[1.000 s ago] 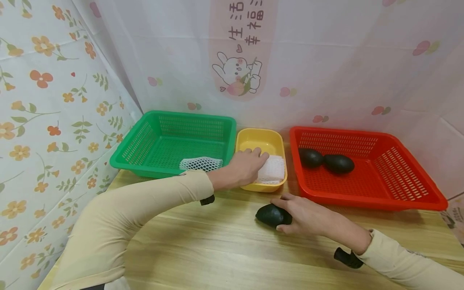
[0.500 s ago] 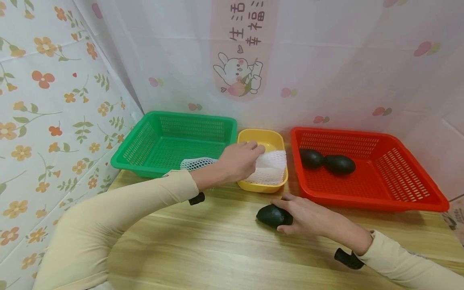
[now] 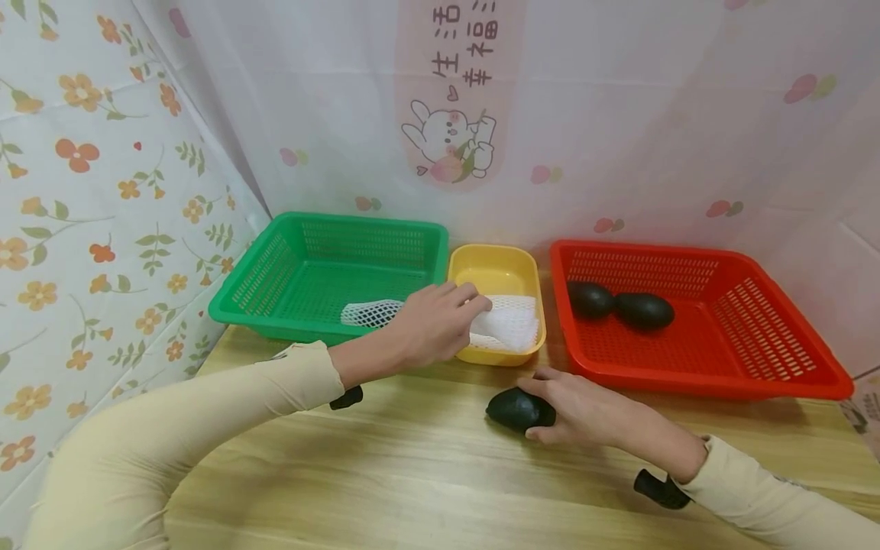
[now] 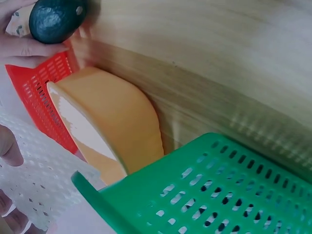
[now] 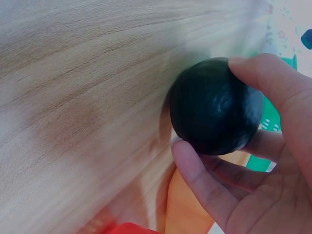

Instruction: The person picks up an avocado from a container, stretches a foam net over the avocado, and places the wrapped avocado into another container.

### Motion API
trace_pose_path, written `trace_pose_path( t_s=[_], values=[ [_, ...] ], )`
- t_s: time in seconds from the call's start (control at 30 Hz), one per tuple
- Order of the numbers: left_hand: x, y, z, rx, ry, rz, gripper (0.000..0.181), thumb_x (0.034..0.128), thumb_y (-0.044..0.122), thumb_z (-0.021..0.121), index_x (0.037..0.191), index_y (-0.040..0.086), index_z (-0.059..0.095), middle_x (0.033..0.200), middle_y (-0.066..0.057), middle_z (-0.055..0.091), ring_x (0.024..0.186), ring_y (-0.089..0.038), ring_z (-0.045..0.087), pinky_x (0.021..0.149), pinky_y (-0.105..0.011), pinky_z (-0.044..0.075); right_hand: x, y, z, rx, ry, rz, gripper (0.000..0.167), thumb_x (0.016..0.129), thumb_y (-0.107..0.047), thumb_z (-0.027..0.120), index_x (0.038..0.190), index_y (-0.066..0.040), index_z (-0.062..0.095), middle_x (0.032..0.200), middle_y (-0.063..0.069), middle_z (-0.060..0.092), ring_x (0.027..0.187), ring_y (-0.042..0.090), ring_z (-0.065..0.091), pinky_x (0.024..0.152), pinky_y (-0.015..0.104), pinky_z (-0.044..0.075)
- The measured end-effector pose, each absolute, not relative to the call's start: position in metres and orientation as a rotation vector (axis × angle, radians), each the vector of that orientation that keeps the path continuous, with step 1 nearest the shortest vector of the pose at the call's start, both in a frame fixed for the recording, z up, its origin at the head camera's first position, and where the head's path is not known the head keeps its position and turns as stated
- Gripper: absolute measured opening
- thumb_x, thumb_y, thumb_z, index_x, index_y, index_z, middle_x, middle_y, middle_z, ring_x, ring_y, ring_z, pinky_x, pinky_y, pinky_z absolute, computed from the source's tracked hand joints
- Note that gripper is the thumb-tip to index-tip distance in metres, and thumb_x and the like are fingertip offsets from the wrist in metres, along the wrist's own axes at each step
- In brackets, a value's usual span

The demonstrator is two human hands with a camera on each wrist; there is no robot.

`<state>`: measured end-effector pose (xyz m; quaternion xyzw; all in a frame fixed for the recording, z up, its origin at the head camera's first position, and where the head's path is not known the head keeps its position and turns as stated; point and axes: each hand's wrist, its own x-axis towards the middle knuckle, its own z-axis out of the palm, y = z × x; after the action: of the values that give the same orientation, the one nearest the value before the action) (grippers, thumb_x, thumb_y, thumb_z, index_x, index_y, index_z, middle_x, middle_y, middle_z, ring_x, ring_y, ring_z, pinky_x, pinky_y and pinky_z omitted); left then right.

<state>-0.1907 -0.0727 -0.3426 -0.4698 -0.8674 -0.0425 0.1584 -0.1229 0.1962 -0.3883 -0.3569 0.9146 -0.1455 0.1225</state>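
One dark-green fruit, on the table at six o'clock from the yellow tub, gripped by the right hand; one white net, pinched by the left hand; step, apparently: net-taking; next move seemingly calls for net towards four o'clock, to fruit.

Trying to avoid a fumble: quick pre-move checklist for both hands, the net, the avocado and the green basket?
1. Right hand gripping the avocado: ok, thumb and fingers on it.
2. Left hand holding the white net: ok, between thumb and fingers.
3. Net clear of the yellow tray: cannot tell, they overlap in view.
4. Net's mouth open: cannot tell, no opening shows clearly.
5. Net and avocado together: not ok, they are apart.
6. Space in green basket: ok, bare floor shows.
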Motion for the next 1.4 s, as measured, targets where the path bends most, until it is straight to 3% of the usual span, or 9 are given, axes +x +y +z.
trace_pose_path(
  t_s=[0.6, 0.73, 1.07, 1.4],
  values=[
    [-0.166, -0.094, -0.337, -1.412, -2.332, -0.164, 0.033, 0.0887, 0.007, 0.066, 0.121, 0.008, 0.064, 0.11, -0.006, 0.063, 0.089, -0.022, 0.061, 0.069, -0.029, 0.05, -0.123, 0.197, -0.39, -1.068, 2.668, -0.442, 0.07, 0.082, -0.034, 0.086, 0.137, 0.002, 0.06, 0.117, 0.01, 0.06, 0.088, 0.017, 0.06, 0.078, 0.036, 0.054],
    [-0.157, -0.102, -0.337, -1.435, -2.333, -0.145, 0.034, 0.0873, 0.007, 0.067, 0.121, 0.008, 0.066, 0.108, -0.005, 0.064, 0.09, -0.021, 0.063, 0.073, -0.028, 0.052, -0.124, 0.198, -0.39, -1.074, 2.66, -0.452, 0.07, 0.082, -0.033, 0.087, 0.137, 0.001, 0.061, 0.116, 0.009, 0.06, 0.089, 0.017, 0.059, 0.078, 0.036, 0.054],
    [-0.135, -0.117, -0.333, -1.44, -2.355, -0.175, 0.034, 0.0861, 0.006, 0.067, 0.12, 0.011, 0.065, 0.104, -0.002, 0.062, 0.082, -0.019, 0.062, 0.069, -0.026, 0.052, -0.127, 0.197, -0.387, -1.072, 2.634, -0.479, 0.068, 0.083, -0.035, 0.086, 0.136, 0.0, 0.061, 0.118, 0.009, 0.059, 0.091, 0.018, 0.058, 0.078, 0.036, 0.053],
    [-0.126, -0.118, -0.347, -1.461, -2.567, -0.169, 0.034, 0.0868, 0.004, 0.067, 0.119, 0.012, 0.063, 0.104, -0.002, 0.063, 0.083, -0.021, 0.061, 0.066, -0.029, 0.051, -0.127, 0.198, -0.387, -1.063, 2.64, -0.464, 0.065, 0.084, -0.033, 0.085, 0.134, 0.001, 0.062, 0.12, 0.011, 0.06, 0.093, 0.02, 0.059, 0.08, 0.036, 0.053]
  ],
)
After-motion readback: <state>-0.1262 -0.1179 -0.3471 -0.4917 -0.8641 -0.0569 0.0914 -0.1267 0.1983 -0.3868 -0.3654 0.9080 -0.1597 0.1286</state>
